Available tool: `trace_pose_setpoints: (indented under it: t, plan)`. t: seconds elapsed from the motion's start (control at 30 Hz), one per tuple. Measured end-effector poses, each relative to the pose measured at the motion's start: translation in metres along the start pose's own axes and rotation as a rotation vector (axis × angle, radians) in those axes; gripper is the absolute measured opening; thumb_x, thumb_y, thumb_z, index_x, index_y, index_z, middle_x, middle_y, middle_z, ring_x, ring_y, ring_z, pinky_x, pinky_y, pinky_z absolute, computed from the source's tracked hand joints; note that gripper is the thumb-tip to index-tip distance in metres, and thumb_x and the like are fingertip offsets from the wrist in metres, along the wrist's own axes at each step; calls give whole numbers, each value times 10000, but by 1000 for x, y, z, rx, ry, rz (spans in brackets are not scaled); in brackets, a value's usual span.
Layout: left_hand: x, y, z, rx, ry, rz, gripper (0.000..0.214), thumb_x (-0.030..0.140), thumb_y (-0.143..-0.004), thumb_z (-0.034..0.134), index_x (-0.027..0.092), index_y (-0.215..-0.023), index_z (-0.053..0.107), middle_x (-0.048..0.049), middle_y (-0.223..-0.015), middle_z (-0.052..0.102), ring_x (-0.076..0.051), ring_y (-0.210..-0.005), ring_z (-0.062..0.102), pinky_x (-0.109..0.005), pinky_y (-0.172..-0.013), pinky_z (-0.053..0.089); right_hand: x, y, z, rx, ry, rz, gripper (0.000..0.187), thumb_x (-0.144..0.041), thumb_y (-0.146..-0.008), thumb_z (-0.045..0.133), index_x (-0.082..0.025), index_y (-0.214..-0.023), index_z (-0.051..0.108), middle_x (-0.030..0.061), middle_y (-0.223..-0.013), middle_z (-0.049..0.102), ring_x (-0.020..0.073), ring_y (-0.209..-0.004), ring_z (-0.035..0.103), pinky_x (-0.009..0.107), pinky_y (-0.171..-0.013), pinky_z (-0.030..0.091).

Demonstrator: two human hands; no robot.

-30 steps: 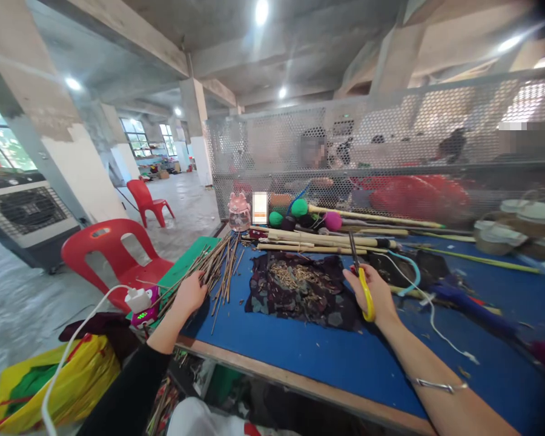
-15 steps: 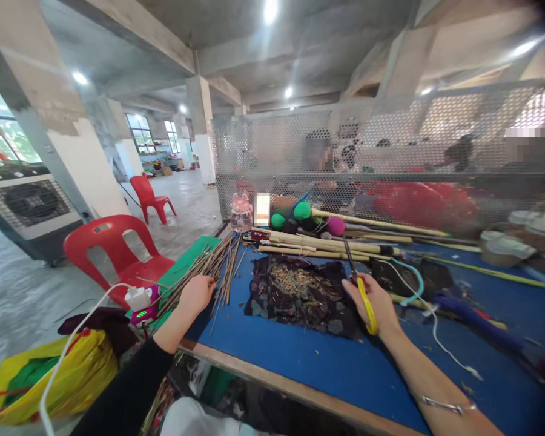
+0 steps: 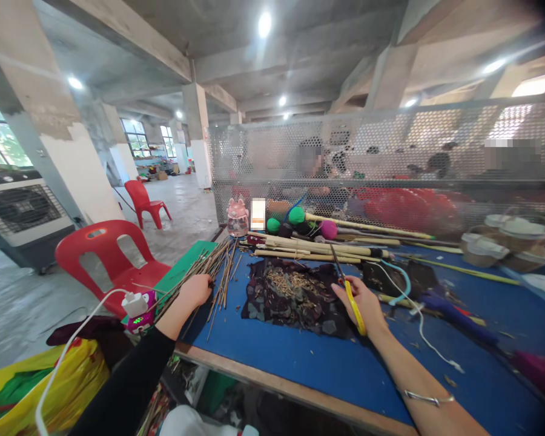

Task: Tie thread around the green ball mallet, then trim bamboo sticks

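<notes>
My right hand (image 3: 363, 307) is closed round scissors (image 3: 354, 306) with yellow handles, their dark blades pointing away from me. Beneath and left of the blades lies a dark patterned cloth (image 3: 258, 303) strewn with short cut bits of stem (image 3: 295, 284). At the left end of the blue table, my left hand (image 3: 197, 292) has its fingers curled together against a pile of thin brown sticks (image 3: 224, 275). What those fingertips pinch, if anything, is too small to make out.
Long pale canes (image 3: 318, 245) and coloured yarn balls (image 3: 296, 215) lie along the back, before a perforated metal screen (image 3: 263, 151). A pink bottle (image 3: 238, 217) stands there. White-lidded tubs (image 3: 484, 248) are at right, a red chair (image 3: 113, 257) at left. People sit beyond the screen.
The view has shifted slightly, so everything sits a little further left. Both hands keep nearly the same places, the left by the sticks and the right with the scissors.
</notes>
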State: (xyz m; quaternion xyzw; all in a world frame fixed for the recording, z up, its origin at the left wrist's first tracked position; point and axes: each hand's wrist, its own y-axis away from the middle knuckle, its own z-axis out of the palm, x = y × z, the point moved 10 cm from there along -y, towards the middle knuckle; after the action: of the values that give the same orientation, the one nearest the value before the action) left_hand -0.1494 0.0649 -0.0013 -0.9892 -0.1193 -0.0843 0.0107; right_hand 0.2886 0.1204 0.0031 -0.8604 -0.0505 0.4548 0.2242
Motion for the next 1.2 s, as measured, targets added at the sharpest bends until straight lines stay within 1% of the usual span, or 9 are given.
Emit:
trace_pose_setpoints:
  t: [0.23,0.37,0.5,0.63,0.8,0.9,1.0,1.07,1.2]
  plan:
    - [-3,-3,-2,-31,194,-47,336,167,-709,519,127,-1032,604,-135,-911,670,-215,-866,627,-284,-775,451,-6,5,3,-85,151,9,453,-565,-708,492,-183,-951,515,52,-706,664,194,-643,622,270,-606,443]
    - [-13,4,4,-106,371,-131,349,211,-785,368,117,-1048,578,-46,-639,624,-142,-524,586,-223,-502,437,-7,6,-6,-166,532,111,467,-551,-750,451,-187,-1040,486,104,-801,670,267,-737,640,319,-603,435]
    - [-19,27,2,-132,446,-188,329,265,-778,344,126,-937,597,1,-523,532,-130,-432,503,-211,-396,343,6,6,-10,-366,824,216,419,-471,-793,413,-140,-1042,479,185,-884,656,338,-820,630,367,-615,422]
    - [-15,62,-18,-48,359,-82,284,207,-742,357,143,-844,615,-31,-638,611,-147,-572,565,-232,-535,402,15,3,5,-637,902,129,371,-402,-789,453,-126,-1030,503,202,-975,639,345,-900,608,371,-665,406]
    - [-54,123,-30,70,354,-180,292,234,-723,392,158,-873,631,-63,-831,680,-197,-800,616,-265,-740,437,13,-2,8,-925,866,31,340,-381,-659,608,-166,-920,580,110,-938,655,272,-832,615,294,-619,389]
    - [-76,157,-12,57,549,-252,296,316,-706,451,183,-904,627,-14,-627,638,-192,-638,605,-246,-585,452,-7,-10,-3,-904,821,-11,318,-371,-641,627,-180,-894,604,73,-875,659,231,-775,606,266,-593,375]
    - [-72,173,12,24,818,-287,337,398,-699,487,195,-941,605,23,-523,568,-161,-489,542,-232,-465,413,-54,-7,2,-774,603,-122,296,-420,-738,531,-194,-915,603,50,-804,653,190,-710,580,262,-602,372]
    - [-60,171,24,20,953,-309,373,432,-688,502,188,-961,577,32,-511,549,-144,-436,500,-228,-423,376,-87,12,23,-764,400,-182,283,-441,-773,486,-205,-873,606,21,-724,639,160,-648,553,250,-586,372]
    - [-33,148,34,10,1065,-325,404,451,-685,486,172,-976,516,53,-486,514,-112,-362,406,-209,-366,271,-131,69,100,-962,194,-285,227,-375,-757,540,-193,-870,616,-2,-671,620,126,-585,521,221,-533,367]
